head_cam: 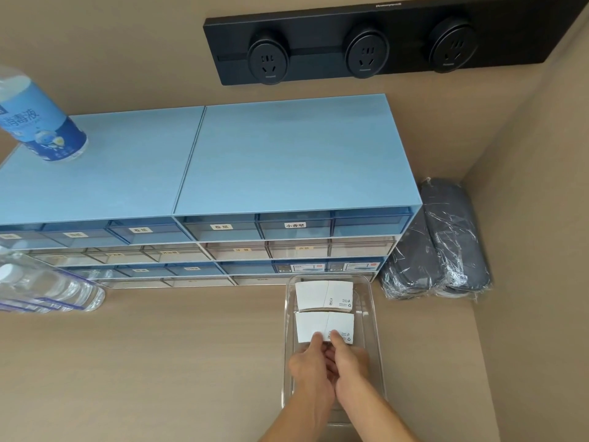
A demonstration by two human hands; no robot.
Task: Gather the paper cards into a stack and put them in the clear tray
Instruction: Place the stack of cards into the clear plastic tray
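Note:
A clear tray (376,333) lies on the beige counter in front of the drawer unit. Inside it are two stacks of white paper cards: a far stack (323,296) near the tray's back wall and a near stack (318,325) in the middle. Both my hands reach into the tray from the front and meet at the near stack's front edge. My left hand (307,366) and my right hand (349,362) pinch that stack together, thumbs on top and fingers hidden beneath.
A blue drawer unit (255,173) with labelled drawers stands behind the tray. A disinfectant bottle (38,122) sits on its top left. Water bottles (47,288) lie at the left. Two wrapped dark pouches (436,247) lean in the right corner. A black socket strip (366,43) is on the wall.

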